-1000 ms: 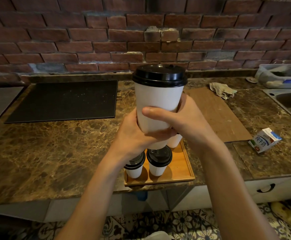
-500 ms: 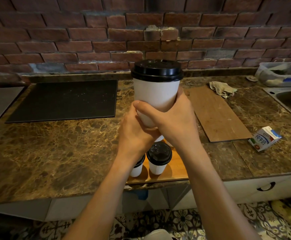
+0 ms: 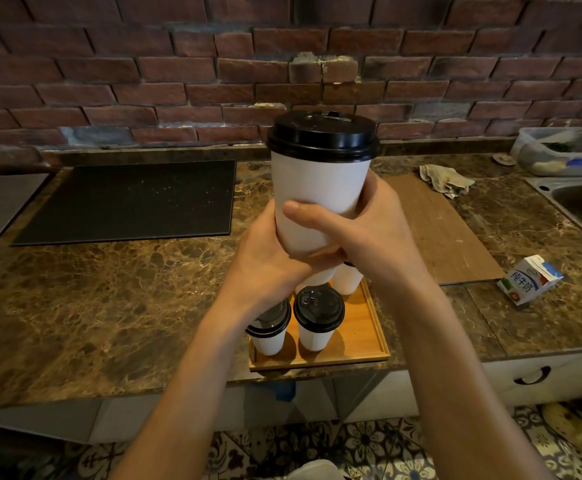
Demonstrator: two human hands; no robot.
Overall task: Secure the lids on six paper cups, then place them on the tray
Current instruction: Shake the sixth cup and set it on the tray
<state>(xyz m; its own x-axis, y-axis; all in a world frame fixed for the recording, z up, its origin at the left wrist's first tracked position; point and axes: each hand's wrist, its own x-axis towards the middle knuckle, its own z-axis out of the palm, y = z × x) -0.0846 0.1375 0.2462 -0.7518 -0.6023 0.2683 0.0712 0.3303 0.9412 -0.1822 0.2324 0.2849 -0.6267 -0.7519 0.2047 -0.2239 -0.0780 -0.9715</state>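
Hardly a shift from a second back: the paper cup [image 3: 319, 199] stayed aloft in both hands and sat a touch higher in the head view, while the tray [image 3: 369, 341] showed more of its right side than half a second ago. The left hand [image 3: 269, 261] was curled round the cup's base from the left, and the right hand [image 3: 369, 230] gripped it from the other side, thumb laid across the front wall, fingers wrapped out of sight behind. Both hands closed firmly on that one cup, and it stood upright, well above the surface [image 3: 109, 306]. Its black lid [image 3: 322, 136] sat level on the rim all the way round, as far as could be seen. Directly below the wrists lay the wooden tray, right at the near edge of the surface. Two lidded cups stood on its front part, one on the left [image 3: 270, 337] partly under the left wrist, and one beside it [image 3: 317, 336] in plain sight. A third cup [image 3: 348, 280] stood further back on the right, its top hidden by the right hand; whatever else was behind the hands could not be made out. To the left lay a black mat [image 3: 127, 202], to the right a wooden board [image 3: 435, 230], with a rag [image 3: 445, 178] at its far end. A milk carton [image 3: 528, 280] rested near the board's front corner, with a sink [image 3: 580, 206] at the right edge.
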